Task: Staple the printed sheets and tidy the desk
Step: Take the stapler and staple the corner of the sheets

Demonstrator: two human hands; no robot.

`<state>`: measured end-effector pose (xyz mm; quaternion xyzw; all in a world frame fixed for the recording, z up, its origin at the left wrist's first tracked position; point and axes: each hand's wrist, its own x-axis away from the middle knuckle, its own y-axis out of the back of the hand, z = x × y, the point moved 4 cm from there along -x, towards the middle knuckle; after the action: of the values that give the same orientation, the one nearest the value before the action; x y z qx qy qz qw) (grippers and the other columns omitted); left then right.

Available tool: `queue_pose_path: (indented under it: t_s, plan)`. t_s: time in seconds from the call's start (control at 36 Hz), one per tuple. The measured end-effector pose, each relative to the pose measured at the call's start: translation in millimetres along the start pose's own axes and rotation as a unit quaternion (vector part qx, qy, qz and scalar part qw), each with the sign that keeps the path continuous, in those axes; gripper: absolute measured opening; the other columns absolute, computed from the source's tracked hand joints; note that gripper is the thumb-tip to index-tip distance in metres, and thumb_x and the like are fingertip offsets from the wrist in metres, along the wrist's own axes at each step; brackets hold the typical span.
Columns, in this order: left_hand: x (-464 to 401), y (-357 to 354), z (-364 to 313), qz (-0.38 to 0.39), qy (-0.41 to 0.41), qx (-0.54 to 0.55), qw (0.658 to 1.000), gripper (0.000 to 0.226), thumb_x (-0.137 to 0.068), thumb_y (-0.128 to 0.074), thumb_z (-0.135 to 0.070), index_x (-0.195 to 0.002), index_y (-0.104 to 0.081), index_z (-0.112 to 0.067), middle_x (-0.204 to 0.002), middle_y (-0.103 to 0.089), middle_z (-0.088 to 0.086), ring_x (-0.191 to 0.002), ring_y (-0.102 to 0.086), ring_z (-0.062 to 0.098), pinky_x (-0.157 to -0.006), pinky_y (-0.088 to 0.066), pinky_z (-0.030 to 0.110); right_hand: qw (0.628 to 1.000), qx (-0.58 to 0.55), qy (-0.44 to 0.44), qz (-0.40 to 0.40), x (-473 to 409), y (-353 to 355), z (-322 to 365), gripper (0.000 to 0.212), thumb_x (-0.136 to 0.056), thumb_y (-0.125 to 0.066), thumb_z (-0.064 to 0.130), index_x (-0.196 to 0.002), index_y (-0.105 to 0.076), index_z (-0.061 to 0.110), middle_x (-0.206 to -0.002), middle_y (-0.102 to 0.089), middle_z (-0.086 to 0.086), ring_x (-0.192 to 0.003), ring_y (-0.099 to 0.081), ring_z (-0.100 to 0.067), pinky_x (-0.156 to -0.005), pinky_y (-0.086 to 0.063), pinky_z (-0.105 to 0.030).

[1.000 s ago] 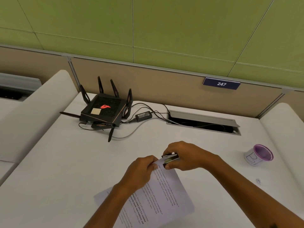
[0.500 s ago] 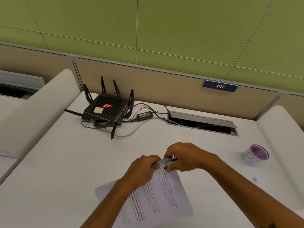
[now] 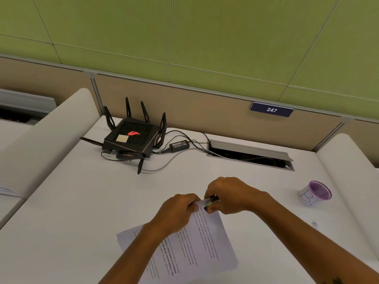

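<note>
The right hand point(image 3: 229, 194) is gripping a small stapler point(image 3: 211, 202), its fingers clenched around it at the top corner of the sheets point(image 3: 194, 242). The left hand point(image 3: 178, 210) is pinching that same corner, fingers closed on the paper just beside the stapler. The sheets are lying at the near edge of the desk point(image 3: 82, 201), tilted. A cup point(image 3: 315, 193) with a purple rim is lying on its side near the right edge; its contents cannot be made out. A router point(image 3: 131, 138) is sitting at the far left corner, cables running into an open cable tray point(image 3: 250, 154) along the far edge.
</note>
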<state>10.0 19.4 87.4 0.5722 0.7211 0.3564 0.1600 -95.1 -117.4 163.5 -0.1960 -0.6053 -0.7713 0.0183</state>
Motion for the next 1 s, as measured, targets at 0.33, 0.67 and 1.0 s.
queue_pose_path:
  t_s: [0.33,0.67,1.0]
  plan:
    - [-1.6,-15.4,-2.4,0.039,-0.004,0.064,0.997,0.061,-0.088,-0.064,-0.074,-0.139,-0.056,-0.042,-0.139,-0.070,-0.013,-0.116,-0.073,0.017,-0.099,-0.060,0.036,1.000,0.021,0.007,0.011,6.3,6.6,5.0,0.033,-0.093,-0.076,0.039,-0.123,-0.076,0.026,-0.111,-0.077,0.006,-0.094,-0.071,-0.018,-0.080,-0.059,-0.024]
    - [-2.4,-18.6,-13.1,-0.004,-0.031,0.140,0.990,0.053,-0.089,-0.060,-0.077,-0.118,-0.068,-0.033,-0.109,-0.077,-0.017,-0.098,-0.073,0.006,-0.090,-0.055,0.025,0.997,0.069,0.030,0.003,10.2,8.0,9.3,0.021,-0.093,-0.076,0.027,-0.113,-0.079,0.023,-0.096,-0.078,0.002,-0.081,-0.071,-0.018,-0.077,-0.063,-0.032]
    - [0.3,-25.6,-13.5,-0.052,-0.033,0.172,0.983,0.045,-0.093,-0.061,-0.068,-0.115,-0.071,-0.030,-0.103,-0.079,-0.014,-0.096,-0.075,0.012,-0.088,-0.061,0.028,0.994,0.097,0.044,-0.013,8.2,14.0,12.1,0.019,-0.094,-0.074,0.025,-0.112,-0.081,0.026,-0.091,-0.078,0.005,-0.076,-0.070,-0.016,-0.070,-0.056,-0.028]
